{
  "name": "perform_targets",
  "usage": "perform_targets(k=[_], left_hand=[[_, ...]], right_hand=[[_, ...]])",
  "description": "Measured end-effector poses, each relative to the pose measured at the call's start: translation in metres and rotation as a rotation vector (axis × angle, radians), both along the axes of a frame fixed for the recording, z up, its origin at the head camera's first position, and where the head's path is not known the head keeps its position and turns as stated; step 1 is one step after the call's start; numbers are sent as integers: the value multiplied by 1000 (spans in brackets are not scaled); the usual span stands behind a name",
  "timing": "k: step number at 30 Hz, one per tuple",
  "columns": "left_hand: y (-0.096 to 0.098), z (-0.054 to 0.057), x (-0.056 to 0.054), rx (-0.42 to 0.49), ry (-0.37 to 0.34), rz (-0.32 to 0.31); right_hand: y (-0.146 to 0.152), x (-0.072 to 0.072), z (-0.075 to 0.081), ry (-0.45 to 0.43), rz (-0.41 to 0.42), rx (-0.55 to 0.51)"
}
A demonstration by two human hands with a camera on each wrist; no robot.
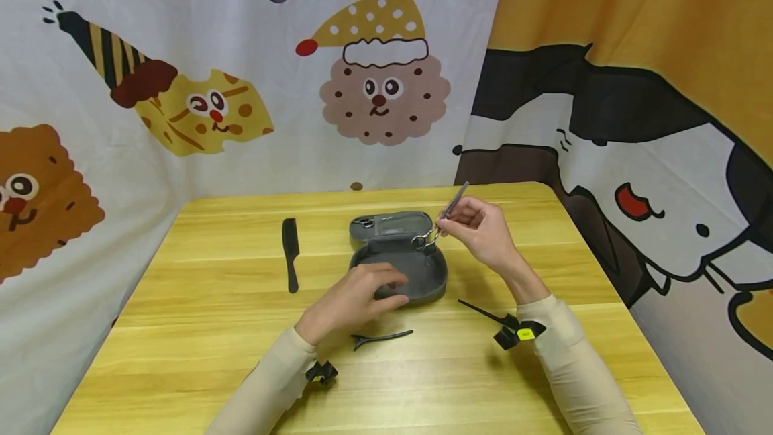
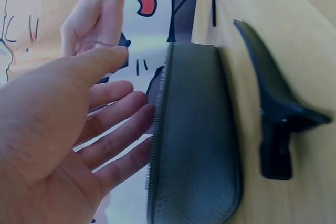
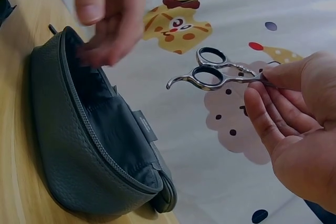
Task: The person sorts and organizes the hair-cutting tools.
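My right hand [image 1: 486, 233] pinches a pair of silver haircutting scissors [image 3: 239, 78] near the pivot, above the right side of the case, finger rings downward and blades up. My left hand [image 1: 356, 295] hovers over the near left rim of the open grey zip case [image 1: 431, 285], fingers loosely spread and holding nothing. The left wrist view shows its fingertips beside the zip edge. The case lid lies folded back, with a metal scissor handle [image 1: 364, 222] showing at its left end. A black hair clip [image 1: 383, 337] rests on the table in front of the case.
A black comb [image 1: 291, 254] lies left of the case on the wooden table [image 1: 199, 301]. Near the right wrist is a thin black pointed item [image 1: 483, 312], partly hidden by the wrist camera. Printed curtains hang behind and beside the table.
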State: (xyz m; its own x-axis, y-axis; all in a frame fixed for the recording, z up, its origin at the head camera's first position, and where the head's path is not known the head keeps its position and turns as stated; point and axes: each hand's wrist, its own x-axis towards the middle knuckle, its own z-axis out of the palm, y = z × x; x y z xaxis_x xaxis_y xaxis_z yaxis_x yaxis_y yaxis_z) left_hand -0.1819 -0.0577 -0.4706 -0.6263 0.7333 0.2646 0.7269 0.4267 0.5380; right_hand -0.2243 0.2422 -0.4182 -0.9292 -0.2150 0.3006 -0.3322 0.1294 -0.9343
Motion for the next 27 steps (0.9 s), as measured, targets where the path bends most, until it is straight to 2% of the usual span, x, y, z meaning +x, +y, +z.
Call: perform_targets(k=[8, 17, 24, 27], left_hand=[[6, 13, -4, 157, -13, 31], [18, 26, -8, 268, -130, 141], [23, 29, -10, 300, -168, 127], [24, 29, -11, 307, -213, 120]], right_hand=[[-4, 3, 0, 76, 81, -13], [-6, 6, 1, 109, 141, -21], [-6, 9, 3, 160, 187, -29], [-6, 11, 4, 193, 211, -32]])
